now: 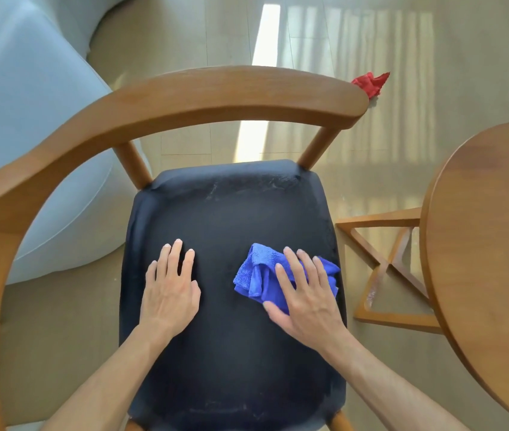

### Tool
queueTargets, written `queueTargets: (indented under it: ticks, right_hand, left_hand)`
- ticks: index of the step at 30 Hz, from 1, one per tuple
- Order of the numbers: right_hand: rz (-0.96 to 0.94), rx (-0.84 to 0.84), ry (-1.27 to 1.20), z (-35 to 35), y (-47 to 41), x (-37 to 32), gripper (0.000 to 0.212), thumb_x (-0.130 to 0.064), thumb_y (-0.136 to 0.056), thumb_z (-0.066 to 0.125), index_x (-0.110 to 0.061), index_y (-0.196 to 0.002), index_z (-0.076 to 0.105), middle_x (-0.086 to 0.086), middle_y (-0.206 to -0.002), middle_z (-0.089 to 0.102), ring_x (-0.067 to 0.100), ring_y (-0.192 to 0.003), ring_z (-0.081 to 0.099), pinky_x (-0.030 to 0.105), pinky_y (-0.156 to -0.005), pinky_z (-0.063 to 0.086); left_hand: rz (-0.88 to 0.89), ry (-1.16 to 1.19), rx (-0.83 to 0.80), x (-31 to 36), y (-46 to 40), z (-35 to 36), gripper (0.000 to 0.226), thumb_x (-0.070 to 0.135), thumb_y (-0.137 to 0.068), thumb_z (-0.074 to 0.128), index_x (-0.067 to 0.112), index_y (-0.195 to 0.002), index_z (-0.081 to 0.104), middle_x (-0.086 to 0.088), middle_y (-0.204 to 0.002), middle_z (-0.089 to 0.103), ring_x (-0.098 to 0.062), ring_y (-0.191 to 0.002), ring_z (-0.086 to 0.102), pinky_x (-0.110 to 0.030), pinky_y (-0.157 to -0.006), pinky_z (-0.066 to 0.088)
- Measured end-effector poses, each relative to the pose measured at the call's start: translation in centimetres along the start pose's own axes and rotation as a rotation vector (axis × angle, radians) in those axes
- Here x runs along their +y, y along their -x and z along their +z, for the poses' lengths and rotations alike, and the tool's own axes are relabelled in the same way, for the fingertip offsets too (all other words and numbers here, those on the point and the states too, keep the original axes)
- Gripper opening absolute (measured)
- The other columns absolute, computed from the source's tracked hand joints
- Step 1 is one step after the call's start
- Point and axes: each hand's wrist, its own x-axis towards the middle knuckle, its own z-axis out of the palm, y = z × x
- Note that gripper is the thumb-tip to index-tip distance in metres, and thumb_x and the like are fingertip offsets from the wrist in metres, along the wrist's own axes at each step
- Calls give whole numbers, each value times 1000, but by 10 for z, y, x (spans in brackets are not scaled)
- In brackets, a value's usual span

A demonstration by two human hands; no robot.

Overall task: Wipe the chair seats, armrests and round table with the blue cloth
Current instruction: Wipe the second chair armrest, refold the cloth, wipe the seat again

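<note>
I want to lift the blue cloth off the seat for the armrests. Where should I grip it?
Pinch the bunched folds at the left edge of the blue cloth, coming from above; they stand proud of the seat, clear of the right hand pressing it flat.

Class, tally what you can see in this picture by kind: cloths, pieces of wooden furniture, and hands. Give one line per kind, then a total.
Cloths: 2 (blue cloth, red cloth)
Wooden furniture: 2 (chair, round table)
Hands: 2 (left hand, right hand)
Total: 6
</note>
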Motion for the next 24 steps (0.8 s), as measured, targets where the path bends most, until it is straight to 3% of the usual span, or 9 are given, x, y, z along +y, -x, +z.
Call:
queueTargets:
  ticks: [3, 7, 9, 12, 15, 19, 24]
  right_hand:
    - [-15, -136, -65, 5, -3, -5, 74, -57, -76, 61, 6, -116, 61, 24, -146, 40, 43, -136, 37, 60, -107, 33]
    - [-69, -109, -44, 14, -15, 7, 57, -51, -79, 63, 1, -103, 66, 25, -141, 47, 42, -131, 44, 59, -101, 41]
    - [-68, -42, -66, 21, -13, 14, 60, -50, -81, 63, 0, -113, 63, 21, -140, 49, 38, -129, 49, 54, -100, 44]
    - [22, 24, -104, 31, -5, 9, 69, -52, -86, 56, -9, -137, 43, 17, -146, 44, 35, -131, 47, 52, -102, 42]
    - [69, 58, -55, 42, -1, 2, 65, -59, -87, 51, -22, -141, 46, 19, -148, 40, 41, -130, 44, 58, -103, 36]
    - [19, 98, 26, 51, -3, 5, 60, -62, -89, 50, -25, -136, 53, 19, -137, 52, 40, -107, 55, 50, -86, 41]
    - [6, 135, 14, 48, -7, 4, 47, -33, -84, 66, -20, -129, 61, 18, -113, 63, 34, -78, 56, 40, -65, 44]
  left_hand:
    - [-1, -1, 36, 0, 0, 3, 54, 10, -75, 71, -3, -126, 57, -25, -141, 45, -44, -130, 43, -59, -97, 42]
    - [19, -16, 66, -1, -1, 6, 55, 28, -87, 35, 5, -132, 54, -21, -147, 39, -41, -136, 36, -60, -104, 34]
    - [15, -13, 56, -3, -2, 10, 59, 34, -88, 31, 8, -137, 50, -19, -150, 36, -40, -138, 33, -62, -105, 31]
    - [12, -32, 51, -5, -4, 21, 62, 39, -90, 30, 10, -143, 44, -18, -154, 30, -40, -141, 27, -65, -107, 26]
    - [17, -71, 56, -4, -6, 32, 63, 42, -92, 29, 10, -146, 37, -20, -155, 25, -41, -143, 21, -66, -109, 20]
    - [14, -94, 66, -8, -7, 43, 65, 44, -93, 25, 12, -149, 29, -19, -158, 18, -39, -145, 15, -65, -111, 14]
    - [19, -101, 106, -13, -7, 53, 65, 46, -93, 24, 14, -150, 25, -17, -159, 15, -37, -146, 11, -63, -112, 10]
